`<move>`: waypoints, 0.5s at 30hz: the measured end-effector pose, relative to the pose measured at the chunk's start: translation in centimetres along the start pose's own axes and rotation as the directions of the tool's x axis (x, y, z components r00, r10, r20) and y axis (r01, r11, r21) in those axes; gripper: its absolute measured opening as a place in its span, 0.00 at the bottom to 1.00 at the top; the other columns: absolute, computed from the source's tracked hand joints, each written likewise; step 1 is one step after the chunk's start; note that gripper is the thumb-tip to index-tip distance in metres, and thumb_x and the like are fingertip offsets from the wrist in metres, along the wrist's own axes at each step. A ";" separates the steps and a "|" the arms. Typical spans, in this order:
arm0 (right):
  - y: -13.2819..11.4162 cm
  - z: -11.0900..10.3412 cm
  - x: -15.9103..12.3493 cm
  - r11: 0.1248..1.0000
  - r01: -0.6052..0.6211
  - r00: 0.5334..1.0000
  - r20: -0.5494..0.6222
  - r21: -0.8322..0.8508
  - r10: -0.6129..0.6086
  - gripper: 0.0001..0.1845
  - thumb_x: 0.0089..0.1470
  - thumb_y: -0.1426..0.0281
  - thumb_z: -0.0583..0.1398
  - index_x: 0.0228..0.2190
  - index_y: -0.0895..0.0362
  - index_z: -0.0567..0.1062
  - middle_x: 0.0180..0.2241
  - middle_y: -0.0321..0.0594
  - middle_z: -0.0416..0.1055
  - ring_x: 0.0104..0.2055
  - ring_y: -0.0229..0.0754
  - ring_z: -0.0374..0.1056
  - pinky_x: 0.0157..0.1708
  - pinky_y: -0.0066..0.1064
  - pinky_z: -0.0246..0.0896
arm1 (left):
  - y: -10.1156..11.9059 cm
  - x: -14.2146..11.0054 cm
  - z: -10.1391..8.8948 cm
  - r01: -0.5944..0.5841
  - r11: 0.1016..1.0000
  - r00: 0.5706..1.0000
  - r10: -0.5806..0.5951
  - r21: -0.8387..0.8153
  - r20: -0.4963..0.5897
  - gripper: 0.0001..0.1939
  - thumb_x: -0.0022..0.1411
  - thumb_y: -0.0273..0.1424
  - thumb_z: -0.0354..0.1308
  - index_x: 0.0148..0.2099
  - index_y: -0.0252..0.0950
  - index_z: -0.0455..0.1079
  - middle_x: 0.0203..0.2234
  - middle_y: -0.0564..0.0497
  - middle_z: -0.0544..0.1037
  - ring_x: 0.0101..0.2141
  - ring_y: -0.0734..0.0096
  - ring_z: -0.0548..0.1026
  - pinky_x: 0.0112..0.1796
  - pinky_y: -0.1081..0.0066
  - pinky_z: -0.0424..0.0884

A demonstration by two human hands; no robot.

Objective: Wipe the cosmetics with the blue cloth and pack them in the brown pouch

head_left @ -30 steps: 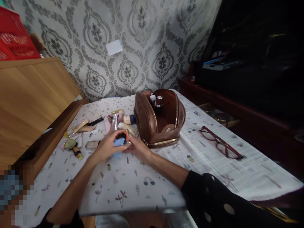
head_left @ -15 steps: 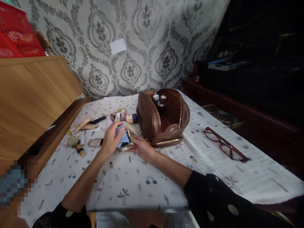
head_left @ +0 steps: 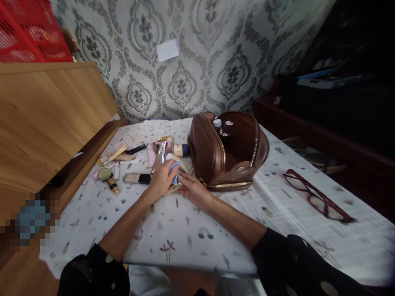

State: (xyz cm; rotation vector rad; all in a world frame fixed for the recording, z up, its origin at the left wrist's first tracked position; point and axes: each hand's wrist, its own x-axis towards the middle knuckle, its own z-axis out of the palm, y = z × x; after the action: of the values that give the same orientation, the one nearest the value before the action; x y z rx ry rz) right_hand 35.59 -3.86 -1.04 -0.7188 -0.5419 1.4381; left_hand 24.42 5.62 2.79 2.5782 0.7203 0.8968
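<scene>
My left hand (head_left: 160, 180) is closed on a crumpled blue cloth (head_left: 174, 171), pressing it against a small gold-edged compact (head_left: 173, 189). Wrapped round the compact's other side is my right hand (head_left: 197, 192); the hands and cloth cover most of it. Just to the right, a brown cosmetic bag (head_left: 205, 148) stands unzipped, with a white-capped bottle (head_left: 217, 123) and a silver-capped bottle (head_left: 227, 128) inside. Left of the hands lie a foundation bottle (head_left: 135, 178) with a black cap, a pink tube (head_left: 151, 155), a shiny tube (head_left: 161, 153) and a navy-capped jar (head_left: 180, 150).
Red-framed glasses (head_left: 317, 197) rest on the patterned tablecloth (head_left: 240, 230) at the right. Brushes (head_left: 115, 155), a green-topped round item (head_left: 105, 174) and other cosmetics spread over the left side. A wooden panel (head_left: 58, 98) borders the left, a patterned wall the back.
The view has swung left, so everything sits further right. The blue cloth has shifted over the compact, whose dark inside showed before and is now covered. Both hands keep their hold.
</scene>
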 end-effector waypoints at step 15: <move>1.5 -1.6 0.5 0.860 0.271 0.962 0.104 -0.433 -0.251 0.33 0.52 0.58 0.67 0.57 0.51 0.67 0.55 0.45 0.70 0.58 0.49 0.67 0.64 0.49 0.54 | -10.2 4.9 -6.0 0.395 0.799 0.918 -0.323 0.454 -0.230 0.18 0.69 0.30 0.43 0.55 0.34 0.68 0.49 0.38 0.75 0.48 0.52 0.74 0.48 0.60 0.67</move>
State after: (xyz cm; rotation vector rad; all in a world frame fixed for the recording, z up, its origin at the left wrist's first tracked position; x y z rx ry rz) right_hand 35.72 -3.53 -3.27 -0.9341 -0.9861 1.0835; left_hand 20.23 17.55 5.19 2.6493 1.6101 0.8566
